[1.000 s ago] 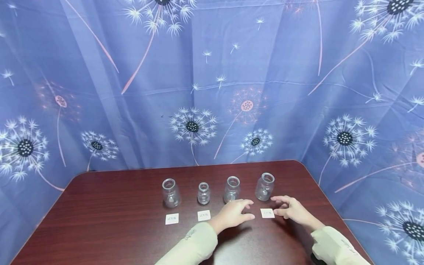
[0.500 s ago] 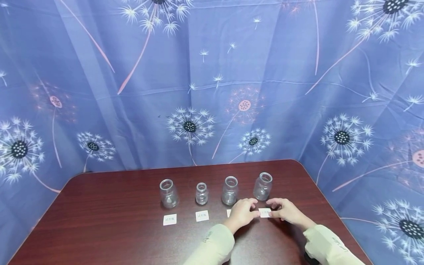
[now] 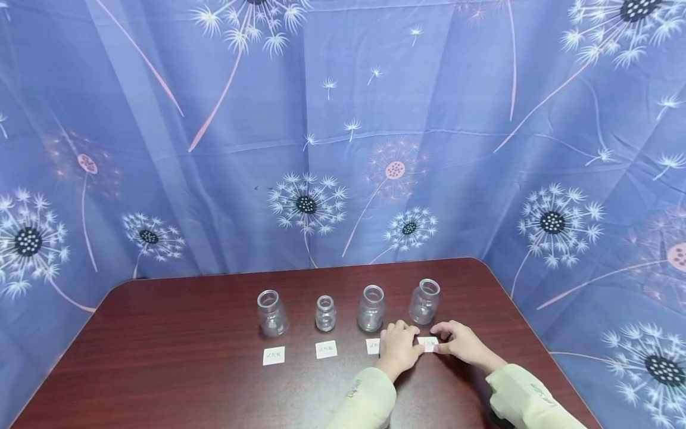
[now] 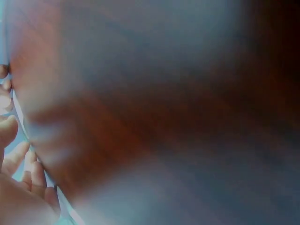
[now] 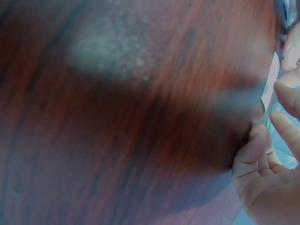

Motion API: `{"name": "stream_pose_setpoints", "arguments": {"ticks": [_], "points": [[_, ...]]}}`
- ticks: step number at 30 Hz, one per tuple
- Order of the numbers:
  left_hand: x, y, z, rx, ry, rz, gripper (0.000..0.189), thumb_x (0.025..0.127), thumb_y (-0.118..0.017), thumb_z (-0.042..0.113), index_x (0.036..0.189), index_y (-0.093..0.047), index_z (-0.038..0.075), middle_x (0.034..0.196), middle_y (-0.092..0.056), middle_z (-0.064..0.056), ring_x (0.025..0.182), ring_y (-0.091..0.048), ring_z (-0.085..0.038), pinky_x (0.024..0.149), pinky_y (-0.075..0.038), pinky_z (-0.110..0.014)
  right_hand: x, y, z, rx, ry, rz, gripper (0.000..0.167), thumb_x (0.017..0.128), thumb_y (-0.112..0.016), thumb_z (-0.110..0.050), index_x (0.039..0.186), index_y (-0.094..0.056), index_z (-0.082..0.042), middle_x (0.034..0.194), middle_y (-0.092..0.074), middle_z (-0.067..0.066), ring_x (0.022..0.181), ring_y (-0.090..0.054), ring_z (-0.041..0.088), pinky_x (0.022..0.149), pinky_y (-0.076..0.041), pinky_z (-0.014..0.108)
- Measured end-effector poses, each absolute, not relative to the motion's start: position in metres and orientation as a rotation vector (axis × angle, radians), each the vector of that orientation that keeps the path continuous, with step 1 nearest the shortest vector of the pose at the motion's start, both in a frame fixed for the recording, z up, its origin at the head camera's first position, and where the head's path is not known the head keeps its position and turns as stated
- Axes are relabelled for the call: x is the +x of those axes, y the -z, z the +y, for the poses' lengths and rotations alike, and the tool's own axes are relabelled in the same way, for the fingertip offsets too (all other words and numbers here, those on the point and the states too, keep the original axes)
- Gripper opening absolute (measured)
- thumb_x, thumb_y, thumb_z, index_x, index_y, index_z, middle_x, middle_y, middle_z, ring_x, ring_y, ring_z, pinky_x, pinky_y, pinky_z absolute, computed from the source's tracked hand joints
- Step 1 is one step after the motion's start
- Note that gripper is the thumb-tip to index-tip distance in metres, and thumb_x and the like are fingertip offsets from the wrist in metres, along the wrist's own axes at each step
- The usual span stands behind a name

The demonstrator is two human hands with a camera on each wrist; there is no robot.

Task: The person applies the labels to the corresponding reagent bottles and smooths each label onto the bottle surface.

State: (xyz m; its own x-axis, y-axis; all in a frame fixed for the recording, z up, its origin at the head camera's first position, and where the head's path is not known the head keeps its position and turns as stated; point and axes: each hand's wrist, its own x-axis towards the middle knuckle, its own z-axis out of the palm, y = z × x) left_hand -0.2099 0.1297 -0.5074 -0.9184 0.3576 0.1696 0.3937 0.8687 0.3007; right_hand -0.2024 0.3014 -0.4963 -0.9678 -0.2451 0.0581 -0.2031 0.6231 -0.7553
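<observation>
In the head view, my left hand [image 3: 399,347] and right hand [image 3: 465,344] flank a small white paper label [image 3: 427,342] bearing handwriting. Each thumb tip is at one side edge of this label, touching or very near it. The other fingers are loosely bent, with none seen wrapped around anything. Just behind stands the rightmost clear glass jar [image 3: 425,302], upright and without a lid. A second label [image 3: 372,346] is partly covered by my left hand, in front of another glass jar [image 3: 371,310]. The right wrist view catches a white label [image 5: 270,83] edge-on by the fingers.
Farther left on the dark red wooden table [image 3: 177,351] stand a small glass jar [image 3: 325,317] and a larger glass jar [image 3: 272,317]. A white label [image 3: 326,350] and another label [image 3: 274,356] lie before them. A blue dandelion-print curtain [image 3: 246,220] hangs behind.
My left hand has moved right, uncovering the third jar and part of its label, and is now beside the rightmost label. My right hand has come slightly inward to that label's right edge.
</observation>
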Motion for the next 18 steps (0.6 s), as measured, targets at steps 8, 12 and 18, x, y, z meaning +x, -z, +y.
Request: {"name": "stream_pose_setpoints", "arguments": {"ticks": [8, 12, 18], "points": [[-0.2075, 0.5073, 0.1362, -0.468, 0.532, -2.953, 0.025, 0.069, -0.065, 0.042, 0.089, -0.059, 0.029, 0.087, -0.053, 0.009, 0.081, -0.047, -0.011, 0.067, -0.032, -0.026, -0.203, 0.5002, 0.3009, -0.439, 1.161, 2.916, 0.027, 0.061, -0.073, -0.013, 0.085, -0.062, -0.006, 0.068, -0.048, 0.003, 0.058, -0.042, 0.005, 0.05, -0.036, 0.021], [-0.2071, 0.5085, 0.1383, -0.442, 0.535, -2.95, 0.021, 0.068, -0.066, 0.041, 0.083, -0.058, 0.028, 0.086, -0.052, 0.008, 0.081, -0.046, -0.012, 0.067, -0.031, -0.026, -0.2032, 0.4962, 0.2966, -0.414, 1.038, 2.964, 0.026, 0.061, -0.073, -0.008, 0.084, -0.061, -0.006, 0.069, -0.048, 0.003, 0.06, -0.041, 0.004, 0.052, -0.035, 0.02], [-0.2083, 0.5106, 0.1377, -0.448, 0.551, -2.93, 0.017, 0.066, -0.067, 0.039, 0.076, -0.057, 0.028, 0.084, -0.051, 0.008, 0.078, -0.045, -0.011, 0.065, -0.03, -0.026, -0.2039, 0.4973, 0.2957, -0.385, 0.975, 2.994, 0.025, 0.06, -0.073, -0.005, 0.081, -0.061, -0.009, 0.07, -0.048, 0.002, 0.064, -0.043, 0.009, 0.054, -0.034, 0.02]]}}
